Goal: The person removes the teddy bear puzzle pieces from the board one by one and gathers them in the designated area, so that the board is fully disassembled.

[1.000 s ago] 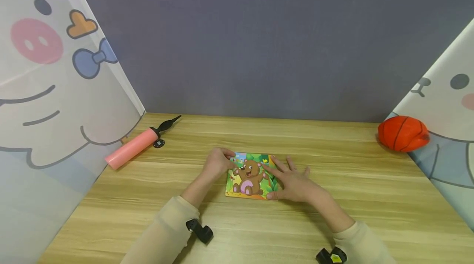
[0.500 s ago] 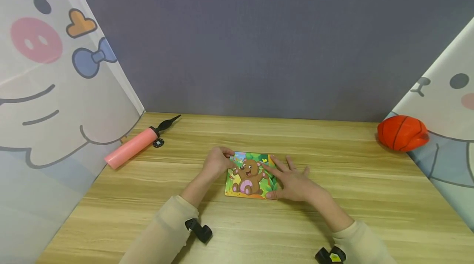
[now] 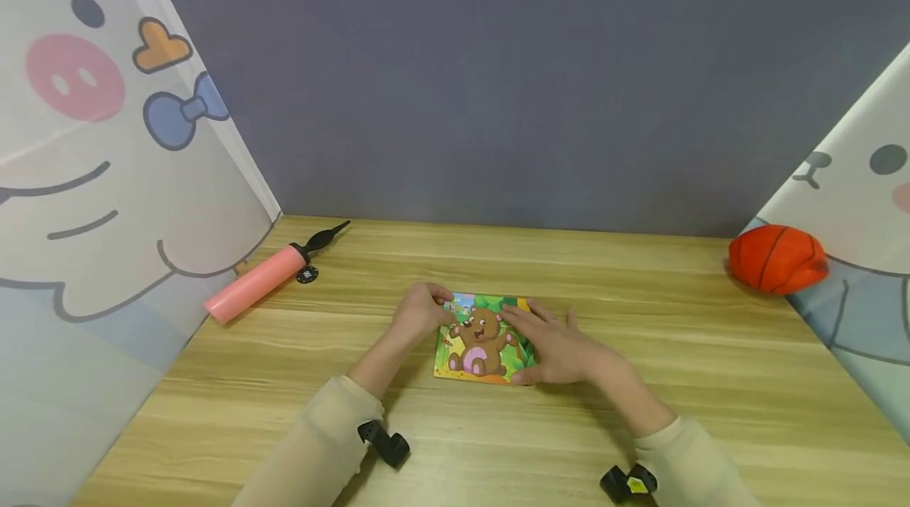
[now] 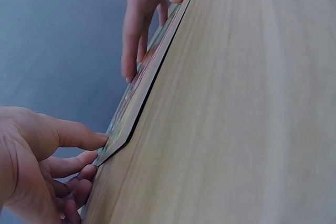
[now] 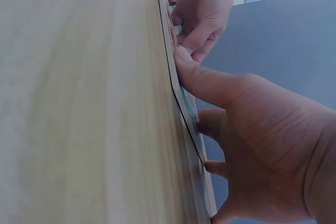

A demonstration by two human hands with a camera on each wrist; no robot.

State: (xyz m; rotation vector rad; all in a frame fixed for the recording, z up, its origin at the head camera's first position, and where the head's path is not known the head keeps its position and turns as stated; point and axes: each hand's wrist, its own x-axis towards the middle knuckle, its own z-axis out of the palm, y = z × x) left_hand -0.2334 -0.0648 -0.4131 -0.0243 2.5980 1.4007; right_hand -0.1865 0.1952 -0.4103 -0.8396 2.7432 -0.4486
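A thin, flat bear picture puzzle [image 3: 475, 357] lies on the wooden table between both hands. At its upper left edge my left hand [image 3: 419, 313] pinches the puzzle. The left wrist view shows the thumb [image 4: 84, 136] on top of a corner and the other fingers curled beside the edge. My right hand [image 3: 562, 349] lies over the right side of the puzzle, its fingers extended. In the right wrist view its thumb [image 5: 185, 56] touches the near edge, and other fingertips reach the far part and the side. The right part of the picture is partly hidden under this hand.
A pink hand pump [image 3: 257, 283] with a black nozzle lies at the back left, beside a small black disc [image 3: 307, 275]. At the back right sits a dented orange-red basketball [image 3: 777, 260]. A grey wall panel [image 3: 498, 96] stands behind the wooden table [image 3: 455, 444].
My right hand's fingers have drawn closer together and slid slightly left over the puzzle's upper right. The left hand and the puzzle stay in about the same place.
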